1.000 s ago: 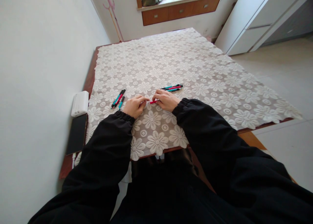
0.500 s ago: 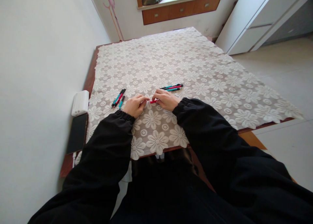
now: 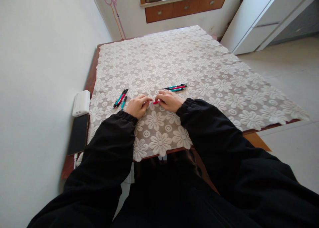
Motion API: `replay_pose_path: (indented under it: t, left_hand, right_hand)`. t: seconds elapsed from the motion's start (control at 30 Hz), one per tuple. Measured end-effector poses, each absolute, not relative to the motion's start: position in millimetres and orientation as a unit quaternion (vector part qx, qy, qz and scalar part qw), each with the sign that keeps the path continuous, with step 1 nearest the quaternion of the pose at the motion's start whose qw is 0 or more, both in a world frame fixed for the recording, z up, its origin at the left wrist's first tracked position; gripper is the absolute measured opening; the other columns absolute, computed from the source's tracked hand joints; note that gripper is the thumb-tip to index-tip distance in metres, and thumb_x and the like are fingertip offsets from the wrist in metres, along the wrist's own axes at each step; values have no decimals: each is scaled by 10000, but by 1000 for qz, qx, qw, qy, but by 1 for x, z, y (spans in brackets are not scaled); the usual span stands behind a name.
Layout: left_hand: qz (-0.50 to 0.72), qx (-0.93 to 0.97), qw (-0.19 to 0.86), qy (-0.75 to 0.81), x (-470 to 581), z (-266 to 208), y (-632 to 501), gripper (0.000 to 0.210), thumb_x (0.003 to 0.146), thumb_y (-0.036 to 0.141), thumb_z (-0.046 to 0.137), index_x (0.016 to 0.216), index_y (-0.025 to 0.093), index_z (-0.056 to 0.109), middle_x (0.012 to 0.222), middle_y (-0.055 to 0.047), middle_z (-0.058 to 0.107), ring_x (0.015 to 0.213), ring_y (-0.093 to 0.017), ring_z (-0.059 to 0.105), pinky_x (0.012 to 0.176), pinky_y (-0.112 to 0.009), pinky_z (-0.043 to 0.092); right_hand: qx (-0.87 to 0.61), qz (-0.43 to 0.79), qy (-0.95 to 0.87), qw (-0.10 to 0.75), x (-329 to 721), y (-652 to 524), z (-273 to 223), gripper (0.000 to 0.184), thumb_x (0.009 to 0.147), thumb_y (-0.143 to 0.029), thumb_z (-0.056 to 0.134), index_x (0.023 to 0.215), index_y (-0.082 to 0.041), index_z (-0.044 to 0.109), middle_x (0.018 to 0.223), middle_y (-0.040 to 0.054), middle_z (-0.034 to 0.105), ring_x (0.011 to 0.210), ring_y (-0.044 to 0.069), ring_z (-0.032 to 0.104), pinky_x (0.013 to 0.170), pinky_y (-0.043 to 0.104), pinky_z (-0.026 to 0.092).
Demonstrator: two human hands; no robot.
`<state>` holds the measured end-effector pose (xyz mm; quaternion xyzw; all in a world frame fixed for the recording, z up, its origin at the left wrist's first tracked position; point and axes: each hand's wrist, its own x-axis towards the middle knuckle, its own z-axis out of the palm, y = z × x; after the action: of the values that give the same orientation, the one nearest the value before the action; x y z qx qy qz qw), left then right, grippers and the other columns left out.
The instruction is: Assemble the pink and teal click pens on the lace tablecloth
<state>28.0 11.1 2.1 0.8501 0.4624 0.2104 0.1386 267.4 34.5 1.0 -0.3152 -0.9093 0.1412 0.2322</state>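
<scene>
Low over the lace cloth, my right hand (image 3: 169,100) pinches a short red pen part (image 3: 156,102), its far end hidden under my fingers. Facing it, my left hand (image 3: 137,106) is closed, thumb and forefinger pressed together near the red part's left end. What those fingertips hold is too small to make out. Left of my left hand lie a teal pen (image 3: 119,98), a red pen (image 3: 122,98) and a shorter teal pen piece (image 3: 124,103) with a black end. Just beyond my right hand, several teal and red pens (image 3: 177,87) lie side by side.
A flowered lace tablecloth (image 3: 160,143) covers the wooden table. Along its left edge sit a white power bank (image 3: 81,103) and a black phone (image 3: 78,134) with a white cable (image 3: 75,161). A wall rises close on the left.
Both hands stay in nearly the same place and hold. The view has tilted very slightly; the pens lie as before.
</scene>
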Motion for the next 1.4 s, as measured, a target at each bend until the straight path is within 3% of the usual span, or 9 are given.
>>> replay_pose_path:
  t: [0.4,0.8,1.4]
  left_hand:
    - [210,850,138,464,28,2,11,358,1022,279,491,1220,221,783,1083,-87,737,970,-233,686,900,-374,550]
    - [213,851,140,459,28,2,11,353,1023,281,493,1216,224,783,1086,-85,739,970,-230,690,903,-369,546]
    - [193,878,141,416,27,5,9,405,1040,317,452,1310,248,747,1140,-76,733,984,-229,696,877,-356,542]
  right_hand:
    - [-302,143,-914,232,268,36,1,172,991,-166,519,1021,-185,687,993,94,656,954,241,565,856,347,421]
    - [-317,150,-906,236,267,36,2,51,965,-174,607,954,-199,650,980,76,675,929,229,569,853,337,403]
    - [-300,218,-883,287,264,32,1,66,960,-189,560,902,-212,582,940,63,642,891,211,544,836,326,417]
